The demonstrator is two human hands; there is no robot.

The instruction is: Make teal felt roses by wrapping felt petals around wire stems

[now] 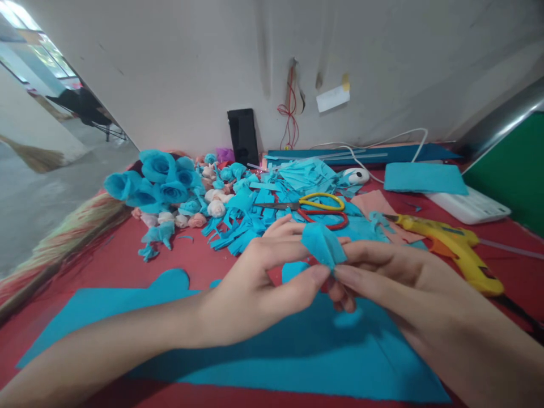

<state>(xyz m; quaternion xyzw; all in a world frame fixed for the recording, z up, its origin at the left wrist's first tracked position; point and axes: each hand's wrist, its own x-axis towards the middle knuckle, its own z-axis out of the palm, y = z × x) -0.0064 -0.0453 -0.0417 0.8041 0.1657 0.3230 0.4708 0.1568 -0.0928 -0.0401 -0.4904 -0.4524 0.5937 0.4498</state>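
Both hands meet in front of me around a small curled piece of blue crepe paper (322, 242). My left hand (272, 277) pinches its lower edge between thumb and fingers. From the other side, my right hand (389, 277) pinches the same piece at its bottom point, thumb tips almost touching. Beneath them lies a large blue paper sheet (255, 362) on the red tabletop. Rounded blue pieces (170, 279) rest at the sheet's far edge. Just beyond the hands are scissors (323, 209) with one yellow and one red handle.
Blue paper roses (159, 175) stand at the back left beside small pink and white rosebuds (215, 201). Cut blue strips (304, 175) are heaped in the middle. A yellow glue gun (459, 246) lies right, near a white power bank (470, 207). A phone (243, 137) leans on the wall.
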